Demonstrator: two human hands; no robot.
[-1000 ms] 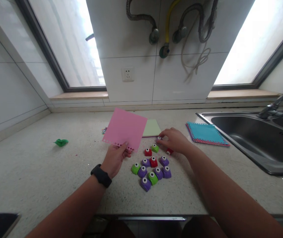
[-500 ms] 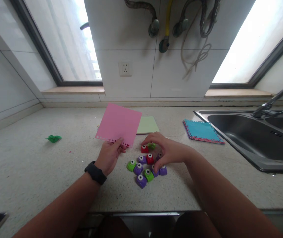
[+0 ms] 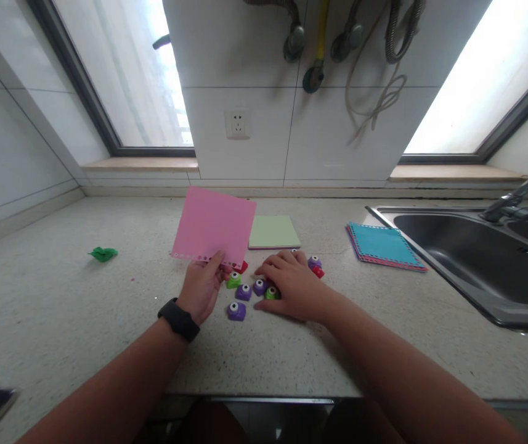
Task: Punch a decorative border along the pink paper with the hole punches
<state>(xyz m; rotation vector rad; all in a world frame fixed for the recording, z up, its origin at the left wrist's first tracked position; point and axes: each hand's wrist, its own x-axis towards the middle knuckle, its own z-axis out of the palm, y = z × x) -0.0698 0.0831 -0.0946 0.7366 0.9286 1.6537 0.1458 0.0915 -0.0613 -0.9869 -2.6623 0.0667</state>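
Observation:
My left hand (image 3: 203, 288) pinches the lower edge of a pink sheet of paper (image 3: 217, 225), thumb in front; a row of small punched shapes runs along that edge. My right hand (image 3: 294, 283) lies palm down over a cluster of small paper punches, fingers apart, and hides some of them. In front of its fingertips sit a green punch (image 3: 272, 293) and a purple punch (image 3: 260, 287). Nearer my left hand are another green punch (image 3: 233, 280) and two purple ones. A purple punch (image 3: 314, 263) and a red one (image 3: 318, 272) show beyond my right hand.
Pale green paper (image 3: 273, 232) lies behind the punches. A stack of blue and red sheets with punched edges (image 3: 381, 242) rests beside the sink (image 3: 448, 259) at right. A crumpled green piece (image 3: 103, 253) is on the counter (image 3: 83, 320) at left.
My right hand has come down from a raised, curved pose onto the punches, which have shifted and spread out. The pink paper in my left hand has moved slightly left and up.

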